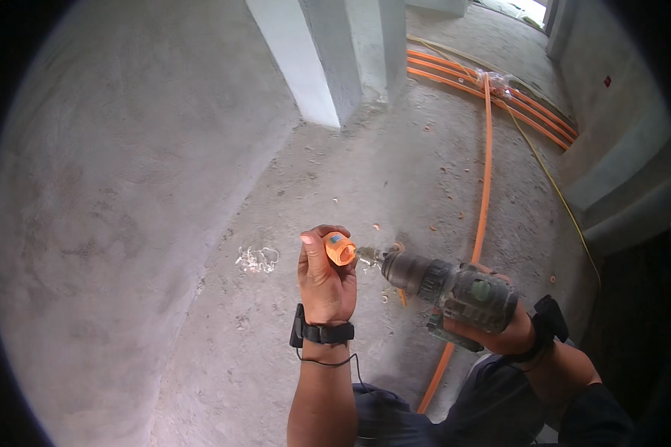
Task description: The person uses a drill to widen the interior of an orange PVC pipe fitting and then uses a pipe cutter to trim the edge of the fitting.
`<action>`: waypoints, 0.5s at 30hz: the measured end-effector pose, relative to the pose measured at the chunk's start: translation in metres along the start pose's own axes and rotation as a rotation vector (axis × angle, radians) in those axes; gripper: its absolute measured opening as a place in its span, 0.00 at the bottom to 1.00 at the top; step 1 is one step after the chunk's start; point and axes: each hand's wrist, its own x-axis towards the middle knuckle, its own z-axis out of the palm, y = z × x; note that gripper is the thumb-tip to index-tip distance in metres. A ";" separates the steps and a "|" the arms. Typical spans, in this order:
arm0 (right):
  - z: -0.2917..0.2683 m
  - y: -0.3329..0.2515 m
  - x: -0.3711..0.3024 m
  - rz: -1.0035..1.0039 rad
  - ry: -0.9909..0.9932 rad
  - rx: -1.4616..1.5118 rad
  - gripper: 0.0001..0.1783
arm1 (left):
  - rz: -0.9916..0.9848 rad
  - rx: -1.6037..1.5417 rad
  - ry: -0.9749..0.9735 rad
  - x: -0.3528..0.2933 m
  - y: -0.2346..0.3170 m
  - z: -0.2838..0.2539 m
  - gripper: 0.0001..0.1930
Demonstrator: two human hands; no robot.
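An orange pipe fitting (339, 249) with a small blue mark is gripped in my left hand (326, 272), its open end turned to the right. My right hand (508, 333) is wrapped round the handle of a dusty cordless drill (473, 296), which lies level and points left. From the drill's chuck (402, 270) a metal bit (369, 256) reaches up to the mouth of the fitting. Whether the bit's tip is inside the fitting or just at its rim, I cannot tell. Both wrists wear black straps.
A long orange pipe (487, 164) runs along the concrete floor, passing beneath the drill. Several orange pipes (455, 79) cross the far floor beside a yellow cord (544, 167). Clear plastic scrap (258, 259) lies near the left wall. Orange shavings are scattered about; a pillar (317, 59) stands ahead.
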 end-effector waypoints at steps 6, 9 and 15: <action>-0.006 -0.003 0.007 0.016 -0.104 -0.054 0.30 | -0.019 0.158 0.001 -0.003 -0.001 0.005 0.29; -0.002 -0.003 0.004 0.081 -0.046 0.043 0.31 | 0.036 0.259 -0.072 -0.002 -0.006 0.002 0.24; -0.006 -0.005 0.003 0.125 -0.061 0.034 0.31 | 0.056 0.301 -0.168 -0.007 -0.003 0.013 0.19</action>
